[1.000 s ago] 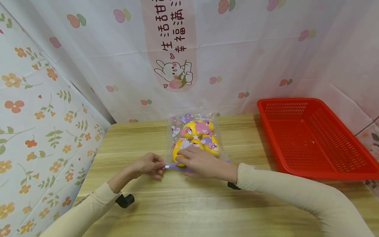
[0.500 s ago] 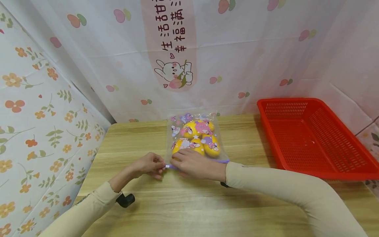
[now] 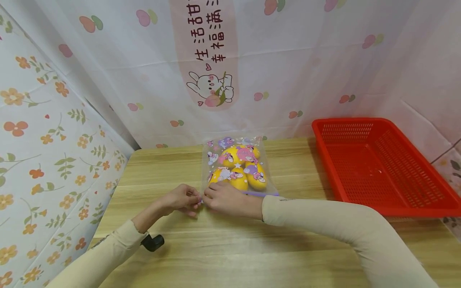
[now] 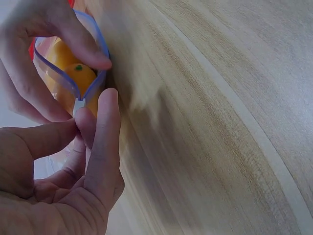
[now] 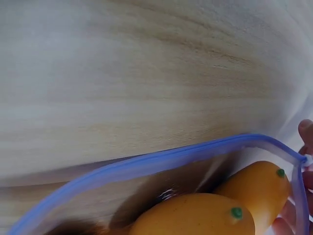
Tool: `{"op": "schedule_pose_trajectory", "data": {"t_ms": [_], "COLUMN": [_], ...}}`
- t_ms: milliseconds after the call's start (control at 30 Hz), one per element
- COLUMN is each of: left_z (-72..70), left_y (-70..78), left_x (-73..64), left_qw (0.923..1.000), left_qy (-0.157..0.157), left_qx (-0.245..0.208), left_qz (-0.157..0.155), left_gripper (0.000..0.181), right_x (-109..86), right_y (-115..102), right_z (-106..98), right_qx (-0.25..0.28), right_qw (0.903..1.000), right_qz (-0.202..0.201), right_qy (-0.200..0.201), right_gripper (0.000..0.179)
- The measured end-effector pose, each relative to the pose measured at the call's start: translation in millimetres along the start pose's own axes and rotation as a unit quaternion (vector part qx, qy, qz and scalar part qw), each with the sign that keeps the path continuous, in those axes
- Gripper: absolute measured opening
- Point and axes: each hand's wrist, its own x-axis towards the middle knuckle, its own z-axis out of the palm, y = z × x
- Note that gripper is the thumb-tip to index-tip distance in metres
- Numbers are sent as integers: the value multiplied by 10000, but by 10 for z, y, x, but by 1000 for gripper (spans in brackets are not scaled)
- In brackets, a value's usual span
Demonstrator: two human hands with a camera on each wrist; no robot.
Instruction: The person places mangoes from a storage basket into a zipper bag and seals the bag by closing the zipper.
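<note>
A clear zip bag (image 3: 211, 160) with cartoon prints lies flat on the table, holding several yellow mangoes (image 3: 257, 182) with green stem tips. Its purple zip stands parted, as both wrist views show. At the zip's left end, my left hand (image 3: 181, 200) pinches the bag's corner beside the white slider (image 4: 79, 105). Over the bag's near edge, my right hand (image 3: 228, 200) has its fingers beside that slider. The left wrist view shows its thumb (image 4: 95, 56) apart from its other fingers, across the bag's mouth. Whether a fingertip touches the slider is unclear.
A red plastic basket (image 3: 331, 176) with perforated sides stands on the right of the wooden table (image 3: 223, 256). Behind the table hangs a printed curtain (image 3: 281, 72); a floral cloth (image 3: 54, 160) hangs along the left.
My right hand has slid left along the bag's near edge and come up beside my left hand. The left hand keeps its pinch at the corner. Bag and basket stay put.
</note>
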Motion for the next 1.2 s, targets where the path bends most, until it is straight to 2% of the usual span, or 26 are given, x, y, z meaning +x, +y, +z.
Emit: {"op": "schedule_pose_trajectory", "data": {"t_ms": [333,633,833,1000,1200], "left_z": [-14,-8,12,24,25], "left_y": [14,36,22,-1,-28], "left_x": [-1,-7,-8,-10,-5], "left_qw": [10000,9998,9990,9986,9986], "left_qy": [68,29,-241,-338,-278], "left_qx": [-62,-154,-247,-341,-413], "left_qz": [16,-91,-268,-242,-201], "left_gripper": [13,18,24,25,24], "right_x": [117,168,171,180,192], "right_y": [-29,-13,-13,-18,-21], "right_z": [30,29,46,39,24], "right_qx": [-564,-534,-515,-500,-542], "right_qw": [9979,9982,9984,9986,9983], "right_qz": [53,39,8,26,23], "right_qy": [-323,-286,-249,-173,-189], "right_gripper": [15,16,18,16,17]}}
